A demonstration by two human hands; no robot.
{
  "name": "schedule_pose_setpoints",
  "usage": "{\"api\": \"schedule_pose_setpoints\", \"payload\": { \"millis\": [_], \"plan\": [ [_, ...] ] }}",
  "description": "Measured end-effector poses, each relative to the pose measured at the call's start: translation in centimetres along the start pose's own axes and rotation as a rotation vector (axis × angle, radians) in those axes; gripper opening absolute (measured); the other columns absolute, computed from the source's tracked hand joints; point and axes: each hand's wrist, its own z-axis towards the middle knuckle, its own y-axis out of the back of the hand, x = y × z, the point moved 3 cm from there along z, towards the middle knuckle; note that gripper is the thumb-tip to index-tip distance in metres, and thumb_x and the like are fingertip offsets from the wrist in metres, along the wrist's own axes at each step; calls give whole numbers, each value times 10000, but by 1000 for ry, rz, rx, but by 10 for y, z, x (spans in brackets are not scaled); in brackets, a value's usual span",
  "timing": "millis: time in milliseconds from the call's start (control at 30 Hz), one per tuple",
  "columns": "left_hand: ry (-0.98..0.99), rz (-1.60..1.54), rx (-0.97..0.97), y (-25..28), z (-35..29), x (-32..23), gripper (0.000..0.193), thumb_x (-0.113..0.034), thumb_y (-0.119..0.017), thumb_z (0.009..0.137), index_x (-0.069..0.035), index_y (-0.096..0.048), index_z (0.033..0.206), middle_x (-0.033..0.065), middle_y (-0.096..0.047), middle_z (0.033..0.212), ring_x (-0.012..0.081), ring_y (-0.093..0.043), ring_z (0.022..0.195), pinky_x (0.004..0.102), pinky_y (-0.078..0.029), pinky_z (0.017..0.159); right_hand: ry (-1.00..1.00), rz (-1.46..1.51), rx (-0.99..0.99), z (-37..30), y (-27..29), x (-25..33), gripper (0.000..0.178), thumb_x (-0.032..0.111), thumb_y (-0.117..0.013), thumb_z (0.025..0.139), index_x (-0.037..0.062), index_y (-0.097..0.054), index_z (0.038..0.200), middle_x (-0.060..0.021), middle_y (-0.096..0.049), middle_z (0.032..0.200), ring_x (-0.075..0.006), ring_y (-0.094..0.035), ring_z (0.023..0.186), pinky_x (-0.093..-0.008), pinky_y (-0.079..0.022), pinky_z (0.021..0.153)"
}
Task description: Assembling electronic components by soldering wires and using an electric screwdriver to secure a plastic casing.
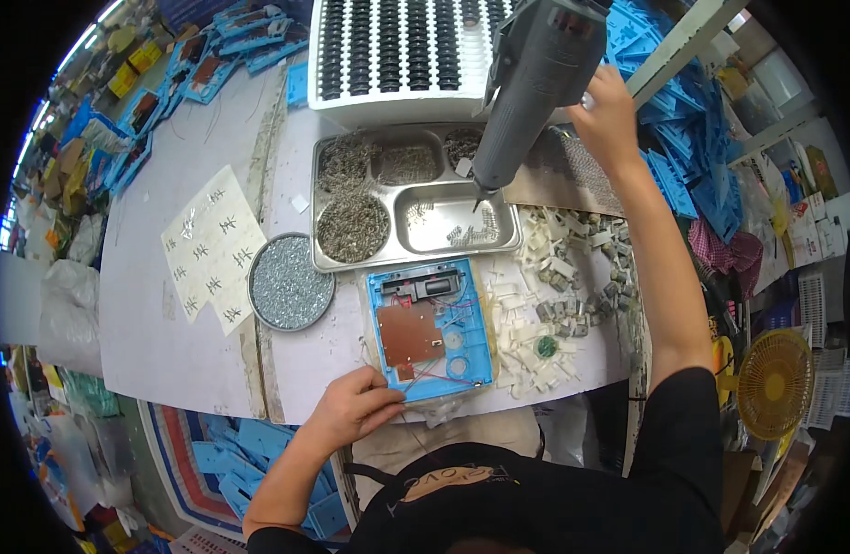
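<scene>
One blue case (pixel 481 346) near, one grey screwdriver (pixel 528 102), one metal tray (pixel 423 242), left hand (pixel 355 406) pinched at case's near-left corner, right hand's (pixel 611 125) grip unclear

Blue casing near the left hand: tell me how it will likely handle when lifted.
The blue casing looks like molded plastic, so probably stiff and fairly light. Its thin loose wires would likely flop and could snag.

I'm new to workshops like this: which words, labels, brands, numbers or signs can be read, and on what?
Black top: lettering on the front, not copied here.
Grey power tool: small marking, too blurred to read.
Pale sheet: repeated dark marks, perhaps not writing.
White papers at right: too small to read.
</scene>
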Motion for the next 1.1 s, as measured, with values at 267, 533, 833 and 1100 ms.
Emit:
{"api": "schedule_pose_setpoints", "payload": {
  "millis": [267, 533, 833, 1100],
  "plan": [
    [40, 12, -65, -4, -9, 1, 243, -90, -867, 744, -89, -761, 963, 68, -609, 840, 242, -627, 726, 350, -514, 617, -12, 107, 184, 0, -62, -37, 299, 193, -746, 862, 53, -703, 1122, -155, -708, 1127, -363, -666, 1025, -439, -527, 899],
    [42, 33, -86, -6, -9, 0, 211, -71, -822, 785, -67, -721, 969, 89, -590, 862, 272, -627, 747, 371, -514, 635, -713, 861, -178, -35, 16, -34, 276, 126, -711, 946, -21, -695, 1179, -73, -707, 1130, -187, -674, 992, -327, -534, 893],
    [49, 1, -98, -9, -8, 0, 208, -80, -829, 791, -72, -722, 969, 74, -574, 880, 247, -620, 744, 352, -512, 631, -101, 823, 680, -167, 41, 199, 219, 58, -768, 775, 104, -711, 982, -49, -682, 1013, -301, -580, 1027, -401, -491, 884],
    [68, 16, -106, -10, -11, 0, 219, -85, -830, 783, -73, -723, 973, 77, -577, 884, 253, -624, 757, 353, -515, 647, 72, 734, 614, -174, 36, 205, 232, 132, -800, 728, 136, -692, 932, -13, -669, 1100, -327, -554, 1093, -441, -464, 925]
  ]
}}
